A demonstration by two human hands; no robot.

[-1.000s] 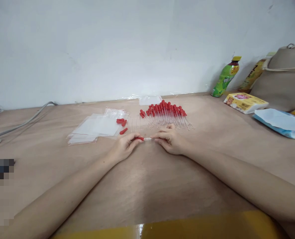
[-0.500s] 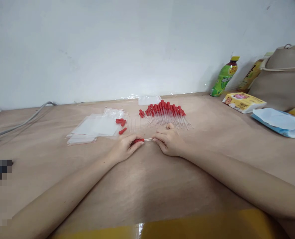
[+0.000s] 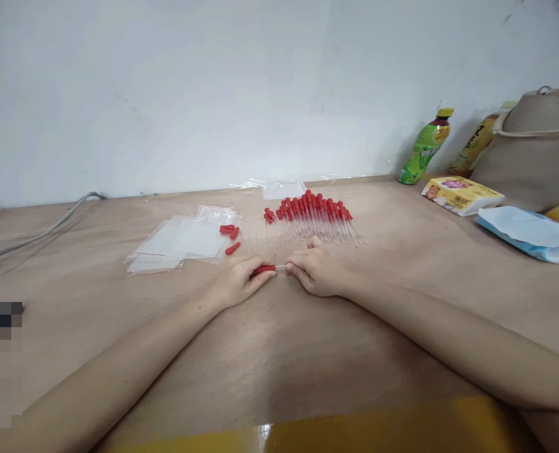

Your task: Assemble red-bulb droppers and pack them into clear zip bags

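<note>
My left hand (image 3: 244, 278) pinches a red rubber bulb (image 3: 266, 268) with its open end pointing right. A clear glass dropper tube (image 3: 280, 268) runs from the bulb's mouth into the closed fingers of my right hand (image 3: 317, 270), which hides the rest of it. Behind my right hand lies a fanned pile of droppers with red bulbs (image 3: 313, 211), their thin tips toward me. Several loose red bulbs (image 3: 232, 248) and a few bare glass tubes (image 3: 249, 238) rest behind my left hand.
Clear plastic zip bags (image 3: 180, 239) lie overlapped on the left, with another bag (image 3: 283, 190) by the wall. A grey cable (image 3: 66, 217) runs at far left. On the right are a green drink bottle (image 3: 425, 148), a yellow tissue pack (image 3: 463, 195), a blue-white packet (image 3: 529, 233) and a beige bag (image 3: 534, 151).
My right hand has come slightly left toward my left hand, so less of the glass tube shows between them. The pile, loose bulbs and bags lie as before.
</note>
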